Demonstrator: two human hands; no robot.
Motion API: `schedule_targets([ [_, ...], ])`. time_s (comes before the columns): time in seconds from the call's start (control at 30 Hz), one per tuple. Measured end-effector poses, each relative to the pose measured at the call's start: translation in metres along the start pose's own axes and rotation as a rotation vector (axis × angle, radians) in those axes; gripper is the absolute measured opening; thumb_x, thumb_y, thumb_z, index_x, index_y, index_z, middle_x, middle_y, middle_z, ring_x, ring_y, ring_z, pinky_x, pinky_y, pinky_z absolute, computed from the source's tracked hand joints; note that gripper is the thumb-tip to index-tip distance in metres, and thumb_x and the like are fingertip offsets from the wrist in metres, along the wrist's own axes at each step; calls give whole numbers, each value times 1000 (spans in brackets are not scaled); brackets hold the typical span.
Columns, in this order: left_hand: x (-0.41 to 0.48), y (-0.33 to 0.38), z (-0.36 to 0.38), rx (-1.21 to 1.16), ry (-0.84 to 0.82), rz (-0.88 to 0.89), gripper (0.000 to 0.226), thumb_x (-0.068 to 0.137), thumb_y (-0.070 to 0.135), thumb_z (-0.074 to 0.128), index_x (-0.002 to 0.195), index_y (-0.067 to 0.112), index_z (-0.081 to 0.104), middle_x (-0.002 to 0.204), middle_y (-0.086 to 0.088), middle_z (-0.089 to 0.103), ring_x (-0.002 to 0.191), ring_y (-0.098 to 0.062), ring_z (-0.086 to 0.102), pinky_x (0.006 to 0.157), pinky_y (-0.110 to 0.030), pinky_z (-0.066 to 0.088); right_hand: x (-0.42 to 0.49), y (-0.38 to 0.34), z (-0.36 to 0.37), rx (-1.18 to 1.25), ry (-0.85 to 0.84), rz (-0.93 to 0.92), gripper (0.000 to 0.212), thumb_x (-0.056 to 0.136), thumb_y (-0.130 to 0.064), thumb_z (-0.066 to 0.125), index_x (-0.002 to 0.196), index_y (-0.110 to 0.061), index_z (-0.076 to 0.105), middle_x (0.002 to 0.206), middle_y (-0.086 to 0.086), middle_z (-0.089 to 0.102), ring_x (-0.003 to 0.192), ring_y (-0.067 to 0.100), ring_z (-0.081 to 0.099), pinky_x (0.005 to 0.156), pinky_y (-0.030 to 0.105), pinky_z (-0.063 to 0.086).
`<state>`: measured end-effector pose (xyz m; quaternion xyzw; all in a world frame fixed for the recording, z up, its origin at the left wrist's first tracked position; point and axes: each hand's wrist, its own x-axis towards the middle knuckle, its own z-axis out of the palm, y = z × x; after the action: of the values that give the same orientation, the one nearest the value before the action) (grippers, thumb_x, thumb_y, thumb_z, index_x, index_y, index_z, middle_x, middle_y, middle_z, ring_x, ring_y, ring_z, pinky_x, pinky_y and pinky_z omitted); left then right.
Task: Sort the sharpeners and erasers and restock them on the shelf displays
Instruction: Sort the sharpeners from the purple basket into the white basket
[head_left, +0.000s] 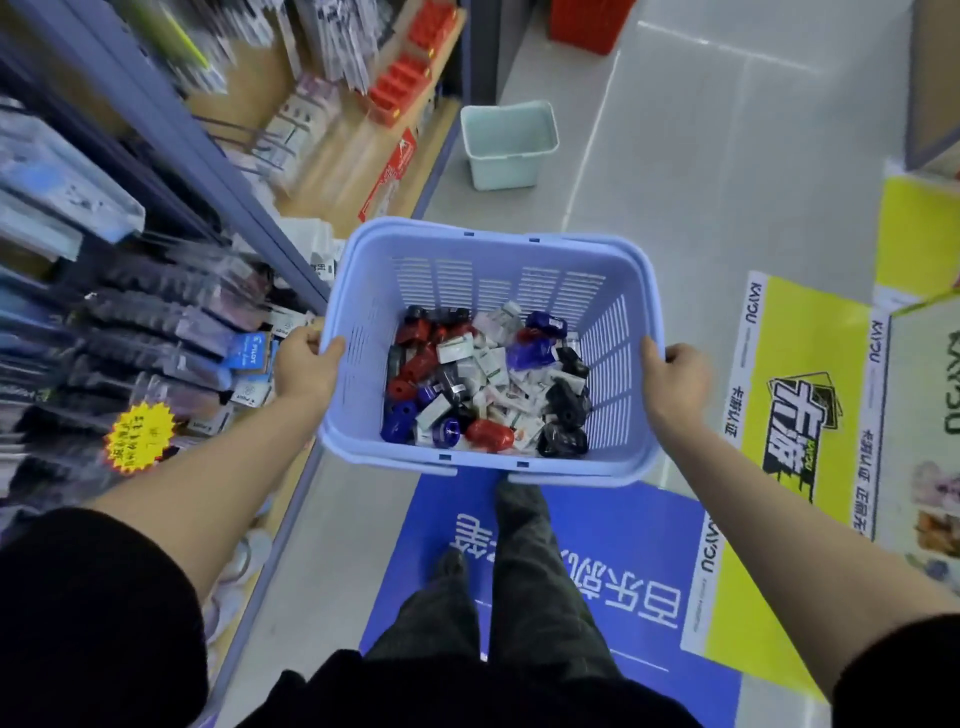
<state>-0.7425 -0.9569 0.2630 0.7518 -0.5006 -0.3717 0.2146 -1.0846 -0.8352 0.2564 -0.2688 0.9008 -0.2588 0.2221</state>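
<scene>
I carry a light blue plastic basket (498, 244) in front of me, above the floor. My left hand (306, 364) grips its left rim and my right hand (675, 374) grips its right rim. Inside lies a mixed heap: red sharpeners (488, 434), blue sharpeners (530, 353), black sharpeners (566, 400) and white wrapped erasers (493, 364), all jumbled on the basket's bottom.
Shelves (218, 171) with hanging pen packs and red boxes run along my left. A pale green bin (506, 145) stands on the floor ahead, a red crate (589, 23) beyond it. Blue and yellow floor stickers (795, 415) lie under and to the right of me.
</scene>
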Motion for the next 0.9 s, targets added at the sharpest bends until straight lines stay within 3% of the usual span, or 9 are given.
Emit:
schedule_targets([
  [0.17, 51, 26, 24, -29, 78, -109, 29, 92, 20, 58, 100, -7, 56, 85, -11, 53, 77, -24, 50, 65, -33, 38, 84, -58, 24, -22, -36, -65, 37, 94, -31, 52, 70, -3, 46, 61, 8, 44, 59, 26, 40, 48, 37, 21],
  [0.33, 108, 43, 36, -3, 86, -225, 26, 92, 25, 58, 97, -1, 55, 89, -18, 59, 78, -28, 55, 67, -36, 41, 154, -110, 58, -56, -101, -106, 36, 94, -31, 52, 70, -4, 47, 57, 4, 42, 59, 25, 41, 49, 35, 23],
  [0.5, 178, 38, 62, 5, 84, -303, 26, 93, 22, 57, 100, -2, 56, 98, -22, 62, 80, -29, 54, 69, -33, 39, 218, -142, 120, -108, -132, -121, 36, 93, -34, 51, 71, -5, 47, 67, 14, 51, 64, 30, 48, 59, 35, 31],
  [0.67, 246, 18, 99, 80, 52, -383, 28, 95, 29, 53, 85, 4, 45, 87, -19, 56, 76, -28, 50, 65, -33, 36, 288, -155, 194, -241, -181, -147, 37, 88, -40, 46, 62, -14, 41, 64, 13, 52, 65, 36, 53, 57, 39, 37],
  [0.9, 295, -22, 155, 28, -9, -520, 28, 94, 26, 55, 101, -1, 55, 93, -15, 60, 86, -33, 60, 70, -37, 43, 375, -189, 292, -294, -310, -200, 30, 96, -34, 46, 88, -6, 55, 78, 12, 53, 73, 29, 48, 62, 33, 30],
])
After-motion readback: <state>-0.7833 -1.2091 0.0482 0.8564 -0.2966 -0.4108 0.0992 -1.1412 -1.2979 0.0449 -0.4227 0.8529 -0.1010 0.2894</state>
